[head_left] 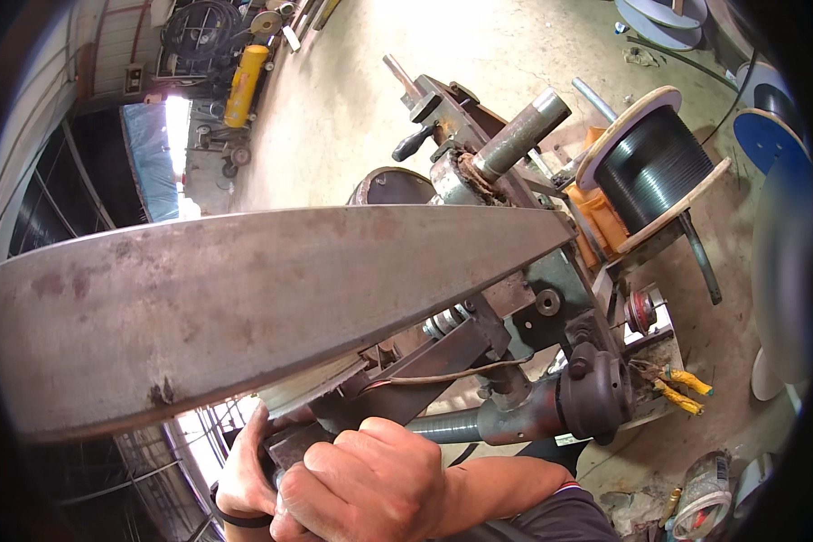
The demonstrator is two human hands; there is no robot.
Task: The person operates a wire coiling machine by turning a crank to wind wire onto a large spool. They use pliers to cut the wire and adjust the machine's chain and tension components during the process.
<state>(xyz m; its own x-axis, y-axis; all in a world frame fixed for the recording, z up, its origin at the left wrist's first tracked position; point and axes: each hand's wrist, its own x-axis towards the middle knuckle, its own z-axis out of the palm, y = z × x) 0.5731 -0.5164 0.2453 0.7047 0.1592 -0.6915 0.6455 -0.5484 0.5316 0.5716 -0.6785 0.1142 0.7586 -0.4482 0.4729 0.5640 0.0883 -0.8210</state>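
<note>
At the lower edge, my left hand (241,474), with a dark band at its wrist, has its thumb raised along a dark metal block (289,444) and is closed around the block's side. My right hand (370,479) is a fist just right of it, knuckles up. Whatever lies inside that fist is hidden. Both hands are close together at the near end of a dark steel machine arm (425,384), from which a thin brown cable (452,372) runs. Above them a broad, stained steel beam (244,303) stretches across the view and hides part of the machine.
Right of the machine, a spool of black cable (650,167) sits on a shaft. Yellow-handled pliers (682,390) lie on the machine's plate. A clear bucket (703,497) and a blue reel (770,140) are farther right. A yellow cylinder (245,86) stands at the far left.
</note>
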